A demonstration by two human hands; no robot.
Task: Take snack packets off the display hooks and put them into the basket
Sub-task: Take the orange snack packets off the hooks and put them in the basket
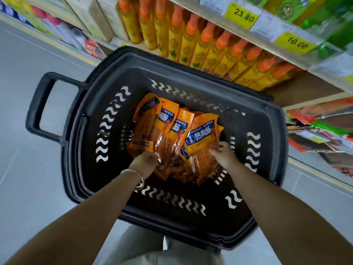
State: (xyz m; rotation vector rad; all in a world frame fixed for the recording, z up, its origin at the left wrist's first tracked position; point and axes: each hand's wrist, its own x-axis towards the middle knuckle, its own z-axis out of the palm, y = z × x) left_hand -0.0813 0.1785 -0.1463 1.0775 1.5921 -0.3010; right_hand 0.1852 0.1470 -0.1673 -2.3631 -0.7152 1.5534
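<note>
Inside the black basket, the left hand and the right hand each grip orange snack packets with curled fingers.

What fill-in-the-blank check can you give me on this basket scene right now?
1. The snack packets lie in a ____ basket.
2. The bracelet is on the ____ wrist.
3. The shelf bottles have ____ caps.
4. The left hand and right hand hold packets ____ the basket.
Missing words: black; left; orange; inside.
</note>
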